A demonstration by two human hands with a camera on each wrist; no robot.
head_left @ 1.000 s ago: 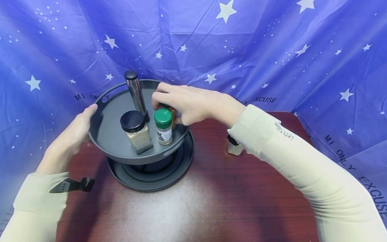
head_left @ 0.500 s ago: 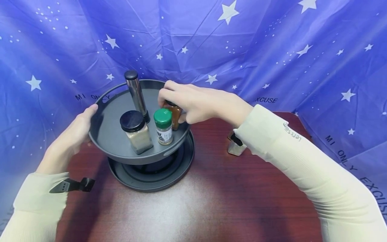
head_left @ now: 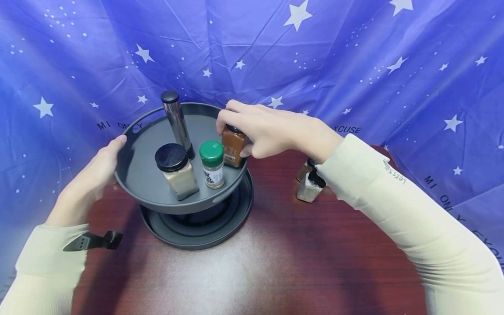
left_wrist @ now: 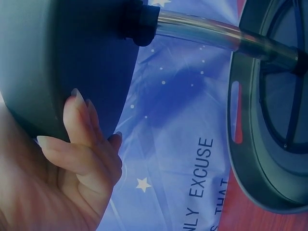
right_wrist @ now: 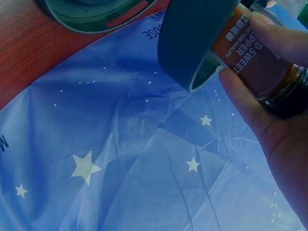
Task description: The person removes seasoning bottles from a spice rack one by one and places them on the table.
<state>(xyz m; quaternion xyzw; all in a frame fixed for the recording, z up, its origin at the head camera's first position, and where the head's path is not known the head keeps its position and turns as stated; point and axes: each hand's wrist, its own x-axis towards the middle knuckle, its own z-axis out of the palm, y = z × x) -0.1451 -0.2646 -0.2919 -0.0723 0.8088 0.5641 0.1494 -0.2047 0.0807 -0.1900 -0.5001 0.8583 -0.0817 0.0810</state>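
Note:
In the head view, a dark grey two-tier rack has a round upper tray (head_left: pixel 143 164) above a lower tray (head_left: pixel 157 234). My left hand (head_left: pixel 96 168) grips the upper tray's left rim, with thumb over the edge; the left wrist view shows fingers (left_wrist: pixel 79 118) against its underside. My right hand (head_left: pixel 271 131) holds a red-brown spice jar (head_left: pixel 233 148) from above, near the right rim. Its label reads "sweet pepper" in the right wrist view, where the dark lid lies toward the palm. Beside it stand a green-capped shaker (head_left: pixel 213 166) and a black-lidded square jar (head_left: pixel 181 181).
A metal pole (head_left: pixel 177 120) with a black cap rises from the upper tray. To the right on the wooden table (head_left: pixel 275 245), a pale jar (head_left: pixel 309 190) and a brownish jar (head_left: pixel 302 172) stand partly behind my right sleeve. A blue star-patterned curtain (head_left: pixel 252 39) hangs behind.
My right hand has moved right with the spice jar, from behind the green-capped shaker to the tray's right rim. My left hand keeps its grip on the tray.

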